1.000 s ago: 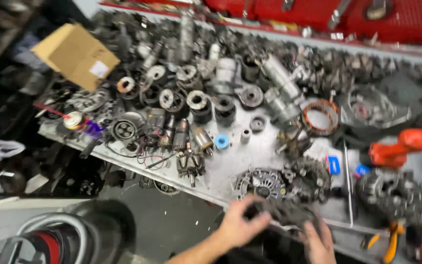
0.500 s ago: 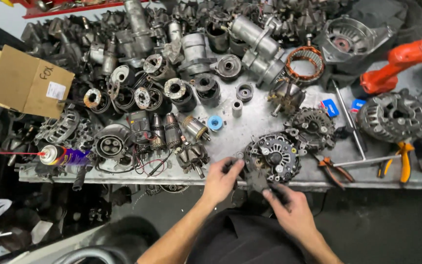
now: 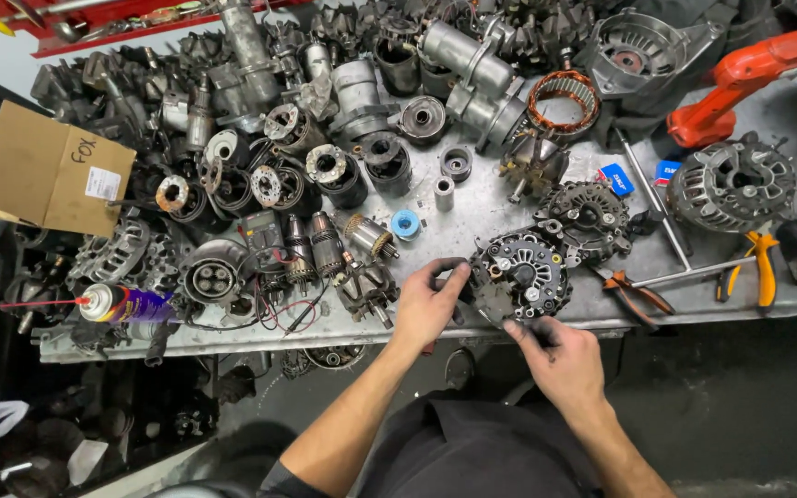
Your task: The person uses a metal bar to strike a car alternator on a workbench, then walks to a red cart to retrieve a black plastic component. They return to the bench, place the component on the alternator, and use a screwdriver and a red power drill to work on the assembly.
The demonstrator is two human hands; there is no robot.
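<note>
Head view: left hand (image 3: 424, 309) grips the black alternator (image 3: 518, 275) at the bench (image 3: 472, 217) edge; right hand (image 3: 560, 355) pinches its lower rim, pliers (image 3: 636, 293) just beside

Bright, even light falls from overhead onto the metal workbench (image 3: 472, 217), which throws back a pale sheen. The picture is sharp at the centre and softer toward the corners. The wide lens bows the bench edge. Below the bench it goes dim, perhaps too dark for detail.
</note>
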